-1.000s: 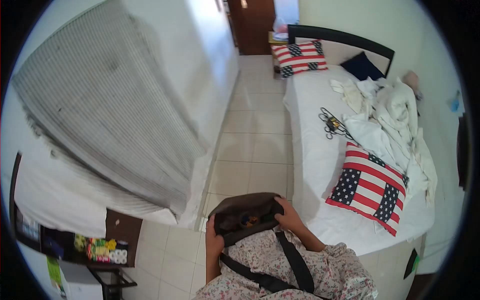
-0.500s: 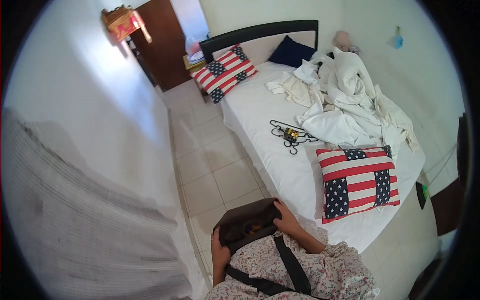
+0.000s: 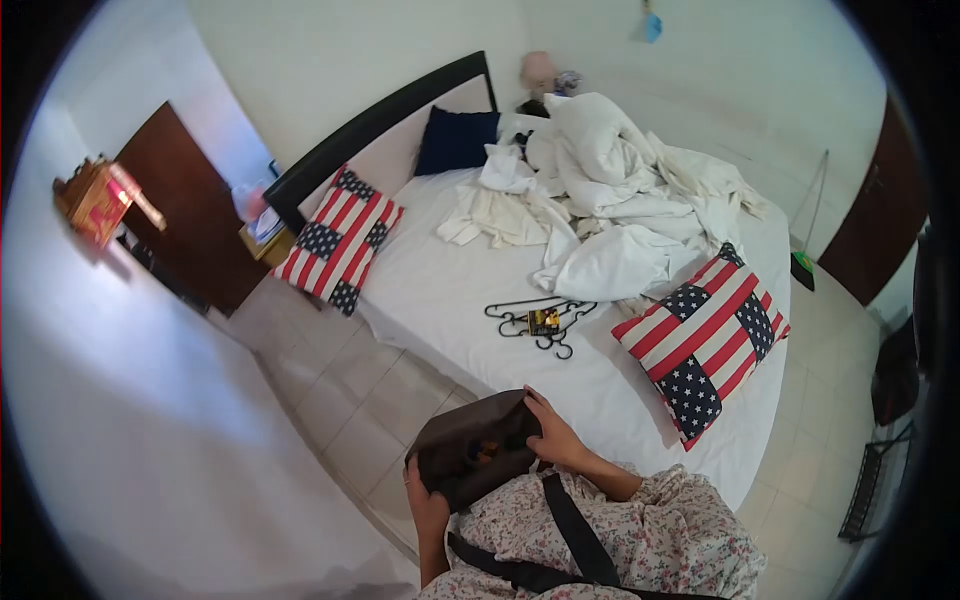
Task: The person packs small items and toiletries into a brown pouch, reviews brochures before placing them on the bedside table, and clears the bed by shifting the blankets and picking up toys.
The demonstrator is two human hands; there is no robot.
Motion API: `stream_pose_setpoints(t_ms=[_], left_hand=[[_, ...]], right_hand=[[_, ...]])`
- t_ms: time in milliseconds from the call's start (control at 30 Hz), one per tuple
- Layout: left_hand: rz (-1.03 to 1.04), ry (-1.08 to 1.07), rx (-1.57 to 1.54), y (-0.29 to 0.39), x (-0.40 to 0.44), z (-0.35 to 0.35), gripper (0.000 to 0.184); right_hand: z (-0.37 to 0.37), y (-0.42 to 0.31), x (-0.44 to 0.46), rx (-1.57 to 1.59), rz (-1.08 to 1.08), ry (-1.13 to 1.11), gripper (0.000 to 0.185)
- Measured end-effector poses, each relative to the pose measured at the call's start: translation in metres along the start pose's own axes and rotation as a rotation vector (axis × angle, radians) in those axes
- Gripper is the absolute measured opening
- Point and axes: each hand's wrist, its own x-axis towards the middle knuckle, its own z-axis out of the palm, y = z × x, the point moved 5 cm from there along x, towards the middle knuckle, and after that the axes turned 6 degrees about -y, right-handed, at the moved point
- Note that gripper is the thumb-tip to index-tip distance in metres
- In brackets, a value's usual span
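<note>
Gripping opposite sides of an open brown container (image 3: 468, 420) with left hand (image 3: 428, 505) and right hand (image 3: 557, 440), we hold it before us, near the bed (image 3: 435, 310). Supporting it seems the step; the next move likely calls for keeping both grips.

From up on the person's head, the camera looks forward and down, with the left hand (image 3: 428, 510) and right hand (image 3: 556, 437) near and the bed (image 3: 430, 285) farther off.
</note>
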Motion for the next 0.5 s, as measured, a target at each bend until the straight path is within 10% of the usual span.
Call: stream_pose_setpoints(t_ms=[500], left_hand=[[0.089, -0.290, 0.025, -0.005, 0.269, 0.075, 0.076]], right_hand=[[-0.095, 0.060, 0.162, -0.009, 0.091, 0.247, 0.078]])
